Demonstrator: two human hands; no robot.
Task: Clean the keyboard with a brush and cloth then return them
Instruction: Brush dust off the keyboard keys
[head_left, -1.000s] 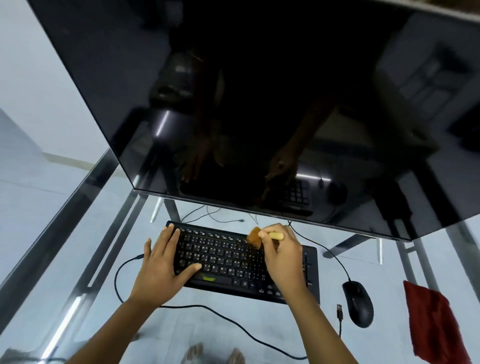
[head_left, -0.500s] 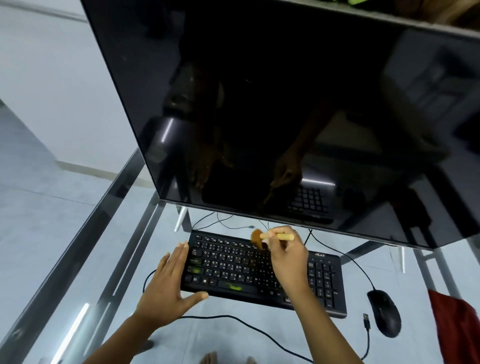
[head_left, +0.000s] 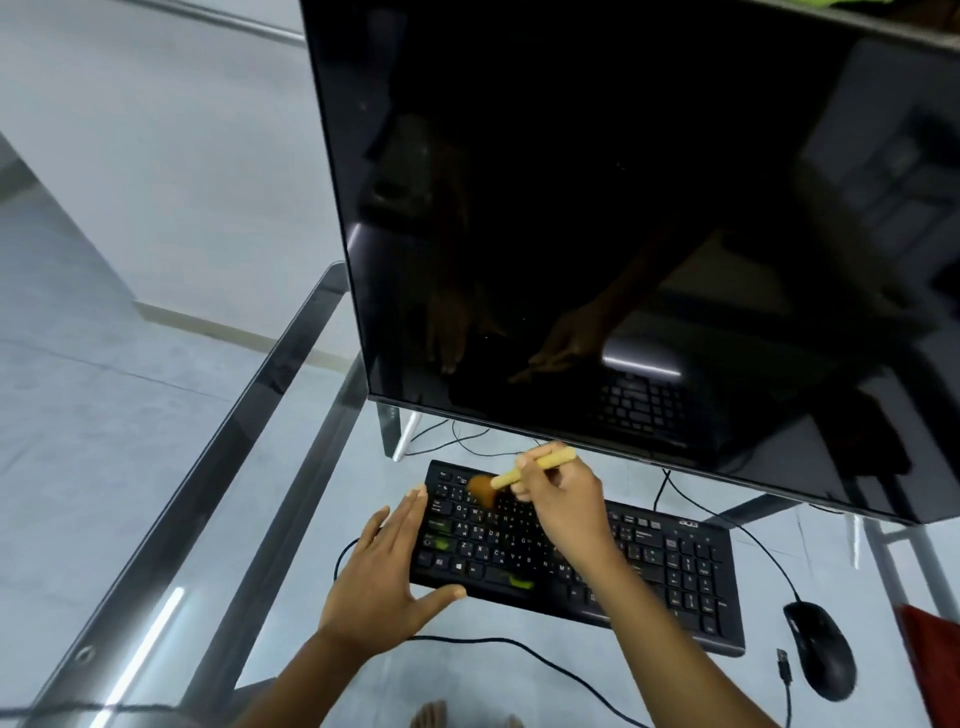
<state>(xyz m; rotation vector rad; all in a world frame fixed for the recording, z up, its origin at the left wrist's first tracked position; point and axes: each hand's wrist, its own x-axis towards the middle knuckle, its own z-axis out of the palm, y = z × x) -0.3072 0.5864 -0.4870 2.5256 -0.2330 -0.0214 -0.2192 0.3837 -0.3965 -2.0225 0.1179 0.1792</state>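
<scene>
Over the keyboard's top-left keys, the right hand (head_left: 563, 506) pinches a yellow-handled brush (head_left: 511, 477), brown bristles down on the number row. Left hand (head_left: 387, 582) lies flat and spread against the left end of the black keyboard (head_left: 675, 566), gripping nothing. Off to the right sit a black mouse (head_left: 821, 654) and the red cloth (head_left: 935, 660) at the frame edge, all on a glass desk (head_left: 156, 519).

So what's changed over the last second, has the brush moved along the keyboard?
Yes: the right hand has swept the brush from mid-keyboard to the far left corner. The left hand slid off the keys to the keyboard's left end. The grip on the brush is unchanged; mouse untouched.
</scene>
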